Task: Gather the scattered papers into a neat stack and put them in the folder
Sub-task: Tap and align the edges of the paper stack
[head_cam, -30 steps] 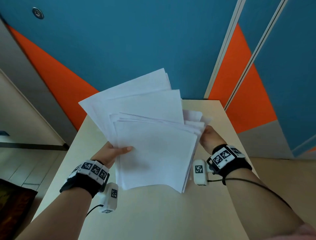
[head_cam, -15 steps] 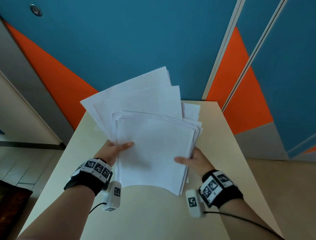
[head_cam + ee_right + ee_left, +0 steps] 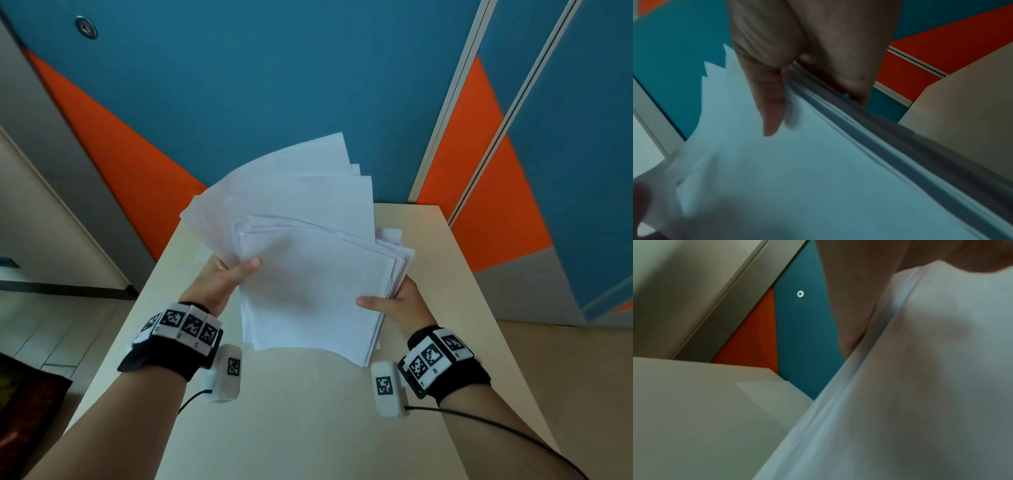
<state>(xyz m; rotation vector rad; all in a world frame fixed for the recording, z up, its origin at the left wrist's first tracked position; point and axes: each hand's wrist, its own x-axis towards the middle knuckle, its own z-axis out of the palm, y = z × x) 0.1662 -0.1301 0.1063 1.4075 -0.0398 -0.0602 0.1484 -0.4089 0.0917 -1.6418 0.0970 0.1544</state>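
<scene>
Papers [image 3: 308,274], an uneven white sheaf, are what I hold above the beige table [image 3: 308,428] in the head view, sheets fanning toward 11 o'clock. My left hand [image 3: 219,284] clamps the sheaf's 9 o'clock edge, thumb on top; my right hand [image 3: 400,305] clamps the 3 o'clock edge likewise. Left wrist view: blurred paper edges fill the frame. Right wrist view: thumb [image 3: 770,104] above, fingers beneath the stack.

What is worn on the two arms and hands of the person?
Both forearms are bare, with no sleeves. Each wrist carries a black band topped by white blocks printed with black square codes. A white capsule-shaped unit with one such code hangs at each wrist, and a thin black cable leads from it. The hands wear no gloves.
</scene>
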